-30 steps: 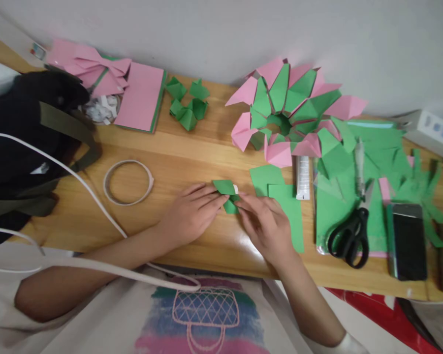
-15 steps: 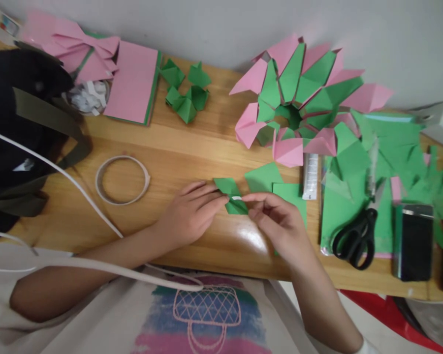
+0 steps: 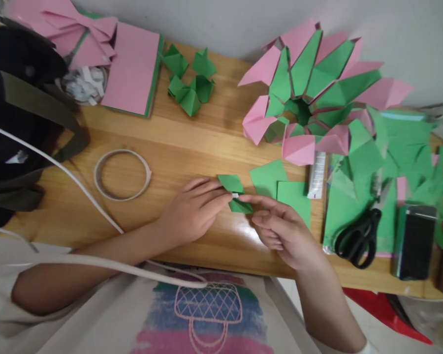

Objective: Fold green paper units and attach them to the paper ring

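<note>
A small folded piece of green paper (image 3: 231, 182) lies at the table's front middle with a short white strip (image 3: 235, 195) across its centre. Fingers of my left hand (image 3: 194, 209) are closed on its left side, the thumb tip beside the strip. From the right, my right hand (image 3: 280, 223) reaches in, its index fingertip at the strip's end. Its thumb stands apart from that finger and the other fingers are curled, with nothing seen between them. Flat green paper squares (image 3: 294, 199) lie just behind my right hand.
Behind stands a pink and green folded-paper ring (image 3: 328, 88). Several folded green pieces (image 3: 188, 98) lie left of it. A tape roll (image 3: 95, 175) is at left, near a pink paper stack (image 3: 131, 69). Scissors (image 3: 360, 241), a tube (image 3: 316, 174) and a phone (image 3: 415, 241) lie right. A white cable (image 3: 77, 182) crosses the left.
My right thumb has come off the green paper's lower right corner, while the index finger has pushed left along the white strip, which now looks shorter. The view has shifted slightly.
</note>
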The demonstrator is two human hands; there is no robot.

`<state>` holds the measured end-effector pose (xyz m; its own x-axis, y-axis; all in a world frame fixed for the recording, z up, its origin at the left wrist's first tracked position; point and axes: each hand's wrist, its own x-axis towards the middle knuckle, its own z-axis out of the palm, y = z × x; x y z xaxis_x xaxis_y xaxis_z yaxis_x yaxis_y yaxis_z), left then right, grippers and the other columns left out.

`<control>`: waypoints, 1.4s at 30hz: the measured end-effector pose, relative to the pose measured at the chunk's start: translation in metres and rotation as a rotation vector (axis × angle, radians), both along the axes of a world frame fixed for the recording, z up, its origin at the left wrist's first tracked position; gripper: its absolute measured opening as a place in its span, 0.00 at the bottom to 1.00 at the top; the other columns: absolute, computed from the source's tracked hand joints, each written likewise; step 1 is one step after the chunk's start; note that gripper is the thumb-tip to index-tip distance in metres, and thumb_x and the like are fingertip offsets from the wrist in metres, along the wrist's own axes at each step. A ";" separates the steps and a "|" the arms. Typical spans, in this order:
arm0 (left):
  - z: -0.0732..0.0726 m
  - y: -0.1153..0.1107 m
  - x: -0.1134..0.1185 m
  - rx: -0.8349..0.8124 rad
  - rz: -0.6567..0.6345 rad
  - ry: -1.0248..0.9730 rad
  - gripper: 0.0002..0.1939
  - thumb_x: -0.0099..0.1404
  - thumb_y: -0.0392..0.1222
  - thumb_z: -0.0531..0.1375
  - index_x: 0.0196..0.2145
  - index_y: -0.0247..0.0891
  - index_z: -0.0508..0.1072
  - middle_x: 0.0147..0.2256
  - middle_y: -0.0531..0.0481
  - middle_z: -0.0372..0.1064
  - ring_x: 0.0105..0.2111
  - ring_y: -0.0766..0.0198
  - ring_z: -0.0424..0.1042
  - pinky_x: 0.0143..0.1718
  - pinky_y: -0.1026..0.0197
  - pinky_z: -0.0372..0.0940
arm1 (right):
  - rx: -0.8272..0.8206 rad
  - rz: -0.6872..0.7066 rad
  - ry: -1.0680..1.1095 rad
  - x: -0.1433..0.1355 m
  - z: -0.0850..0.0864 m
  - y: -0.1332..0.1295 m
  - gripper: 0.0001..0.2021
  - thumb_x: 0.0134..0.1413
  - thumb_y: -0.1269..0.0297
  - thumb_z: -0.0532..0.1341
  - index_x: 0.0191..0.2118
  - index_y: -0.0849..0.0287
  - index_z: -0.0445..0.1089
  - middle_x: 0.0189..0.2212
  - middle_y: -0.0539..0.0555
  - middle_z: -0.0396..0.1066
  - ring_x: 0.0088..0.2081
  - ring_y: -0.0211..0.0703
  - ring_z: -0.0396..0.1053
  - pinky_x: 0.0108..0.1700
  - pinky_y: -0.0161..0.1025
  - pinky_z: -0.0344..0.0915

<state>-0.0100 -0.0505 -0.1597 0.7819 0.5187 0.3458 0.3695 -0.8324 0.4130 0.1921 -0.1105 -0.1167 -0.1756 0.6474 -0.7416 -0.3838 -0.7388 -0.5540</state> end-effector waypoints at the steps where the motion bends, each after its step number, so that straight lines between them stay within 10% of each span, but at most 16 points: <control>1: 0.000 0.000 0.000 0.002 -0.001 0.001 0.14 0.68 0.29 0.50 0.47 0.31 0.71 0.44 0.42 0.78 0.48 0.55 0.74 0.51 0.52 0.64 | -0.007 0.004 0.008 0.000 0.000 -0.001 0.19 0.46 0.68 0.63 0.47 0.61 0.71 0.13 0.37 0.48 0.15 0.25 0.36 0.15 0.28 0.33; 42: 0.003 0.001 -0.007 -0.305 -0.016 -0.050 0.19 0.65 0.28 0.52 0.53 0.35 0.68 0.50 0.41 0.73 0.54 0.55 0.69 0.57 0.47 0.63 | 0.109 0.081 -0.156 -0.022 -0.002 -0.021 0.38 0.48 0.66 0.58 0.67 0.64 0.53 0.14 0.37 0.51 0.16 0.29 0.42 0.16 0.30 0.39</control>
